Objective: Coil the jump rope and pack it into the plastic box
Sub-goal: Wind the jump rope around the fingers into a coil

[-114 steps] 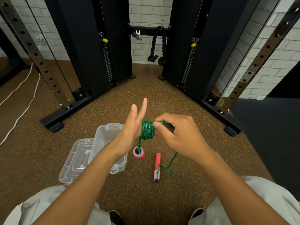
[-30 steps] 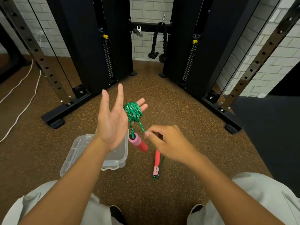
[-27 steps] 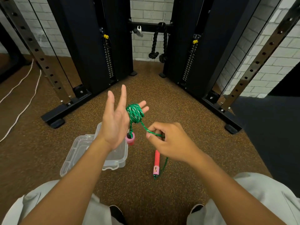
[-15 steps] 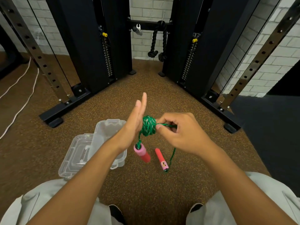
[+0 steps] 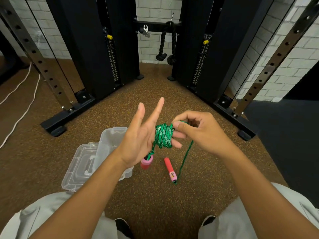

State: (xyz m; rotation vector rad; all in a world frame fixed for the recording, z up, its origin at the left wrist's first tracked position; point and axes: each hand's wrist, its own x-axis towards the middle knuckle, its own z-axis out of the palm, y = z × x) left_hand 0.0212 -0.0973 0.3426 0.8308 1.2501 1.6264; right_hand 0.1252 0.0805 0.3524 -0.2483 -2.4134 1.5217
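A green jump rope (image 5: 163, 137) is wound in a thick coil around two fingers of my left hand (image 5: 140, 135), whose other fingers are spread upward. One pink and red handle (image 5: 146, 162) dangles just below that hand. My right hand (image 5: 198, 131) pinches the rope right beside the coil. From there a loose strand drops to the second handle (image 5: 170, 169), which hangs near the floor. The clear plastic box (image 5: 112, 145) stands open on the floor behind my left forearm, its lid (image 5: 81, 167) folded out to the left.
I sit on brown speckled flooring, my knees at the bottom of the view. Black cable-machine columns (image 5: 96, 49) and their base feet (image 5: 57, 130) stand ahead on both sides. A white cord (image 5: 22, 107) runs along the far left. A dark mat (image 5: 290, 144) lies to the right.
My right hand has carried the rope round my left fingers, adding turns to the coil. The loose strand is shorter and the second handle has lifted and swung.
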